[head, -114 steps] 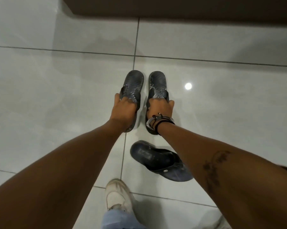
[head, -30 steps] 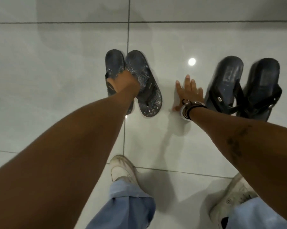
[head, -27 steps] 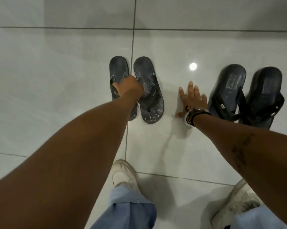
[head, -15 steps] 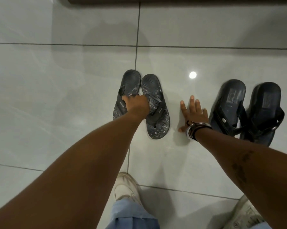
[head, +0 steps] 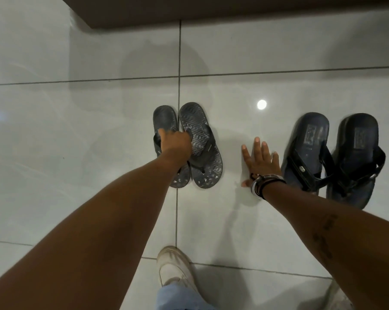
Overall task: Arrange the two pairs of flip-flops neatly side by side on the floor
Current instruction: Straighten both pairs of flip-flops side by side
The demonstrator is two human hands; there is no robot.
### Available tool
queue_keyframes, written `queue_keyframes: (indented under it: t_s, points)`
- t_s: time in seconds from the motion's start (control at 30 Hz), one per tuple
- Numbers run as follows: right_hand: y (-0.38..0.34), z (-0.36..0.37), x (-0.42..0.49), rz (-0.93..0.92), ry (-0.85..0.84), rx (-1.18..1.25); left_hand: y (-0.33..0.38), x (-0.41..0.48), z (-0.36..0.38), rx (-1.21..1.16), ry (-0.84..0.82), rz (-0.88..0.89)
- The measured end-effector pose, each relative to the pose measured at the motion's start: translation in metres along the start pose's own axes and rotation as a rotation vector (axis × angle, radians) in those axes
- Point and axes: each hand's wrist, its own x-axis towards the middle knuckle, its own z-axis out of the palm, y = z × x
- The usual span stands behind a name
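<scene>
Flip-flops: two pairs on the floor [head: 99, 153], both soles down, toes toward the person. Dark pair [head: 332, 157] sits at right, its two touching and roughly parallel, tilted a bit clockwise. Grey pair [head: 189, 146] sits centre on a tile seam [head: 179, 63], well apart from the dark pair w/ bare tile between; its two touch at the heel end and splay slightly at the toes. Left hand [head: 175, 144] is closed over the grey pair's straps where they meet, gripping both, I judge. Right hand [head: 260, 162] lies flat, fingers spread, on the tile just beside the dark pair, holding nothing, prob. bracing.

Step in hand, as I read it: squaring up the grey pair. To do it well: use the seam as a guide, swing the toes together, then slide the pair right w/o lifting so the gap closes and the ends line up w/ the dark pair. Keep the grip on both straps so neither twists off.
</scene>
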Motion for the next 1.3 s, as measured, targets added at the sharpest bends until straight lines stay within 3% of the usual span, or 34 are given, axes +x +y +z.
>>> queue_keyframes:
  t_s: [0.27,0.73,0.9,1.07,1.2,1.3]
  points:
    - [0.001,0.003,0.004,-0.010,-0.009,-0.014,-0.023,0.031,-0.029,0.088,0.092,0.031]
    - [0.007,0.011,0.009,-0.036,0.005,-0.019,-0.020,0.050,-0.037,0.169,0.019,0.010]
    - [0.006,0.008,0.006,-0.044,0.010,-0.006,-0.014,0.044,-0.038,0.178,0.011,-0.074]
    - [0.012,-0.014,-0.005,-0.050,0.000,0.088,0.018,0.034,-0.041,0.091,0.147,-0.271]
    - [0.066,-0.032,-0.020,0.172,0.378,0.249,0.077,0.035,-0.053,-0.045,0.223,-0.024]
    - [0.120,-0.020,-0.029,0.514,0.378,0.332,0.127,0.033,-0.057,-0.163,0.155,0.162]
